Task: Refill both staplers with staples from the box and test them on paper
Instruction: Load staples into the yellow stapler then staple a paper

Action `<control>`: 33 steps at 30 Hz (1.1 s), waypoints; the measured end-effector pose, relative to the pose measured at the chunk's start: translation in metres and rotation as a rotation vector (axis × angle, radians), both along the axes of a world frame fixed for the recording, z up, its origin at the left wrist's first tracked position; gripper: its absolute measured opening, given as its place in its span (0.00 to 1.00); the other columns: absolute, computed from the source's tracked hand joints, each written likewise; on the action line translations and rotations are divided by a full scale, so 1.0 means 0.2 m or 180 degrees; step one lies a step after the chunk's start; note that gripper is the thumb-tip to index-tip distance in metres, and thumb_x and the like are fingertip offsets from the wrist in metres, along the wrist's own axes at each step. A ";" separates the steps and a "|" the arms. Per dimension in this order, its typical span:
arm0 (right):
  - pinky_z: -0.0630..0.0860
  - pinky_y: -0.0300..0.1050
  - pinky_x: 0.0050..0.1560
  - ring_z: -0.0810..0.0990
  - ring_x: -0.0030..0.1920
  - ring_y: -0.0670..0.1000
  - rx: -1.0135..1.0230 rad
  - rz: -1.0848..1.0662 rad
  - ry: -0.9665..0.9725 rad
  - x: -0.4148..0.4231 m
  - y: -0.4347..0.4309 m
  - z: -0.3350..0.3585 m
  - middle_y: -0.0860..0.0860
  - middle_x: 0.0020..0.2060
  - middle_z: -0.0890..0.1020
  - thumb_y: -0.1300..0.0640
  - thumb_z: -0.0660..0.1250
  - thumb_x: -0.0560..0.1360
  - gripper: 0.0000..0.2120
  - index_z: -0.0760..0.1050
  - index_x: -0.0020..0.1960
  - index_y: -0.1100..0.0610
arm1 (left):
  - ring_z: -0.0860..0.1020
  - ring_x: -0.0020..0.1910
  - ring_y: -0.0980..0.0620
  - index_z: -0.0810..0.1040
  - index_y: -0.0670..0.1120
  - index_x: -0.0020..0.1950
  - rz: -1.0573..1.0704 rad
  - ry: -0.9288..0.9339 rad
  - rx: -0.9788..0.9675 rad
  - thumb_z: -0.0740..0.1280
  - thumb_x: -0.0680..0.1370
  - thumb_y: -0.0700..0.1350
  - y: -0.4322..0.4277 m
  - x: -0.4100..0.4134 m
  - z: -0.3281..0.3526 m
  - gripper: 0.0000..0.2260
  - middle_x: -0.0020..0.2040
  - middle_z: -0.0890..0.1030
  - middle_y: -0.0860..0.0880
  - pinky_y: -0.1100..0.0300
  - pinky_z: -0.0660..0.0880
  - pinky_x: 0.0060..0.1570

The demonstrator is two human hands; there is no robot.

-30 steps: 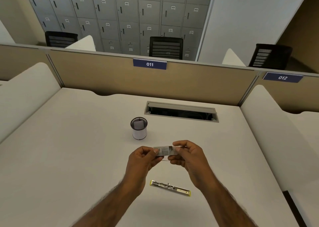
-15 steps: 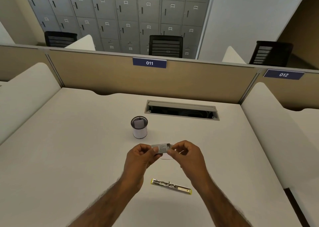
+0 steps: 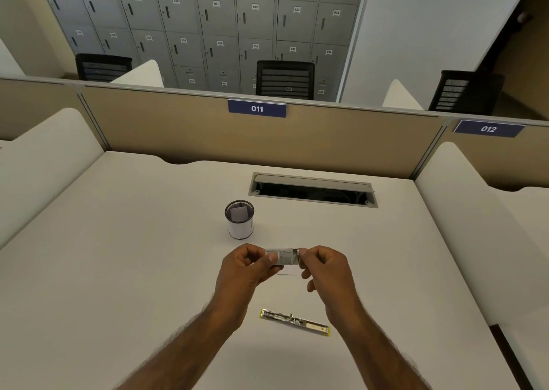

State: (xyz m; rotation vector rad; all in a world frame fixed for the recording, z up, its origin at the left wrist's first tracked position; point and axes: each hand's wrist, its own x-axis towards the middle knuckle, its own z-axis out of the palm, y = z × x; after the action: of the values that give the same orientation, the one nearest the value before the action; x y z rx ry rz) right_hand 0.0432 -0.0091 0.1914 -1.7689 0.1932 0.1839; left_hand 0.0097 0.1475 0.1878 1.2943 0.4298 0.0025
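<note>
A small grey staple box [image 3: 283, 257] is held above the middle of the white desk [image 3: 118, 271]. My left hand [image 3: 243, 271] grips its left end between thumb and fingers. My right hand [image 3: 326, 271] pinches the box's right end with thumb and forefinger. Below the hands, a yellow stapler [image 3: 294, 322] lies opened out flat on the desk, its metal staple channel facing up. A second stapler is not in sight. No loose paper sheet shows on the desk.
A white cup with a dark rim [image 3: 240, 220], holding a folded slip of paper, stands just beyond the hands. Behind it is an open cable slot [image 3: 312, 190]. Tan dividers marked 011 [image 3: 257, 109] and 012 close off the back; white side panels flank the desk.
The two hands have drawn closer together on the box, and my right fingers now work at its right end. The stapler and cup stay where they were.
</note>
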 end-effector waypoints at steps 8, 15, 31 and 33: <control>0.75 0.45 0.33 0.79 0.35 0.50 0.0638 0.0190 0.0342 0.02 -0.02 0.00 0.57 0.39 0.84 0.58 0.67 0.77 0.07 0.82 0.45 0.61 | 0.87 0.47 0.42 0.76 0.34 0.49 -0.0036 0.0022 0.0231 0.72 0.76 0.37 0.01 0.02 0.00 0.08 0.47 0.86 0.39 0.48 0.81 0.56; 0.76 0.45 0.35 0.81 0.38 0.52 0.1135 0.0354 0.0650 0.02 -0.02 -0.01 0.58 0.42 0.84 0.57 0.67 0.78 0.09 0.82 0.51 0.62 | 0.87 0.45 0.46 0.79 0.40 0.46 0.0031 0.0000 0.0885 0.74 0.75 0.41 0.03 0.04 0.01 0.06 0.47 0.86 0.43 0.49 0.83 0.53; 0.74 0.43 0.35 0.79 0.38 0.52 0.1804 0.0589 0.1069 0.08 -0.03 -0.05 0.59 0.42 0.82 0.59 0.67 0.77 0.12 0.80 0.56 0.66 | 0.87 0.42 0.52 0.80 0.47 0.43 0.0025 0.0007 0.1637 0.75 0.75 0.46 0.03 0.08 0.04 0.05 0.44 0.87 0.51 0.53 0.84 0.49; 0.74 0.42 0.35 0.79 0.38 0.52 0.1774 0.0610 0.1063 0.08 -0.03 -0.06 0.59 0.43 0.82 0.61 0.68 0.77 0.12 0.78 0.57 0.67 | 0.86 0.42 0.54 0.80 0.48 0.43 -0.0001 -0.0048 0.1770 0.75 0.75 0.46 0.03 0.08 0.05 0.06 0.43 0.87 0.52 0.58 0.83 0.46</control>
State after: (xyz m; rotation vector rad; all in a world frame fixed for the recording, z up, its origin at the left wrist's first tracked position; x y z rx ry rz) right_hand 0.0598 -0.0150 0.1804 -1.1908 0.1891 0.6134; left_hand 0.0257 0.1534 0.1973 1.8397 0.4312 0.1400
